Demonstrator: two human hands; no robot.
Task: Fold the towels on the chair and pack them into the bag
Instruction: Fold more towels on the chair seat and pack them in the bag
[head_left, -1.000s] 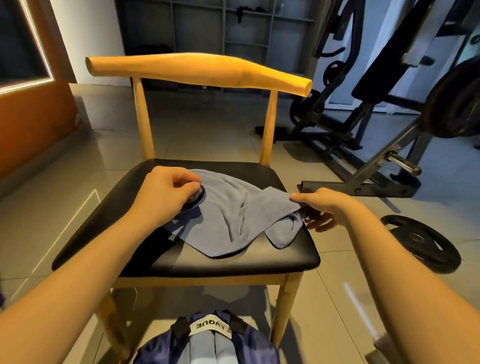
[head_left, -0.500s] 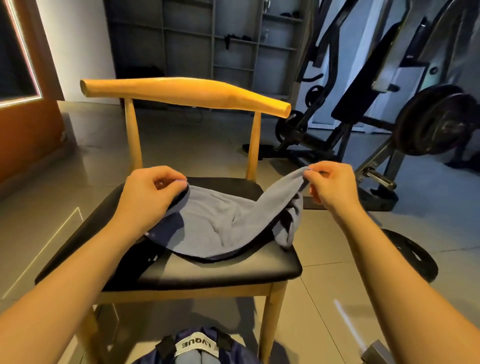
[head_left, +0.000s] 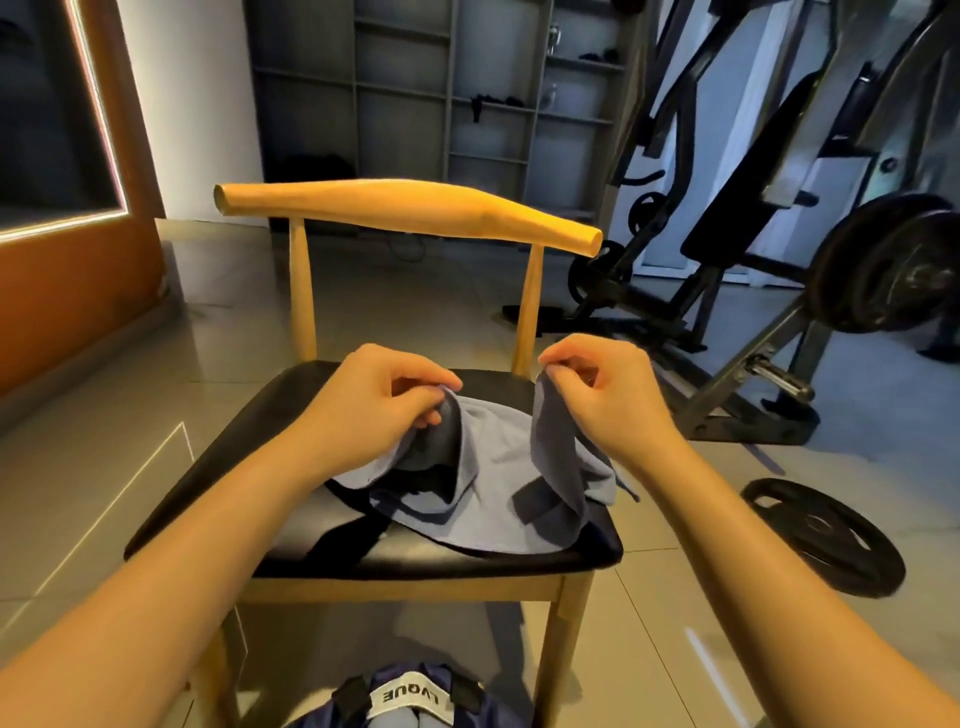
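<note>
Both hands moved inward and up since the earlier frames, right one came off the seat's right edge to over the back of the seat, and the towel now hangs bunched between them instead of lying flatter. Left hand (head_left: 384, 400) has fingers curled, thumb and forefinger pinching a raised corner of the grey-blue towel (head_left: 493, 467). Right hand (head_left: 602, 395) is the same, fingertips pinching the other raised edge, remaining fingers loosely curled. Most of the towel sags onto the black seat of the chair (head_left: 228, 467), front hem draped near the seat's front edge, one dark flap folded under on the right. Step looks like the start of the fold: corners gathered, no clean fold made yet, nothing from this towel packed. Next move probably calls for lining up the two pinched corners, laying the cloth flat and smoothing the bunched middle before folding again. Bag (head_left: 415, 699) sits on the floor below the chair's front, dark blue, open top with something pale inside. White label on the bag (head_left: 410, 693) reads roughly "LVQUE", seen upside down. Weight plate (head_left: 826, 535) lies on the floor right of the chair; no other readable writing
</note>
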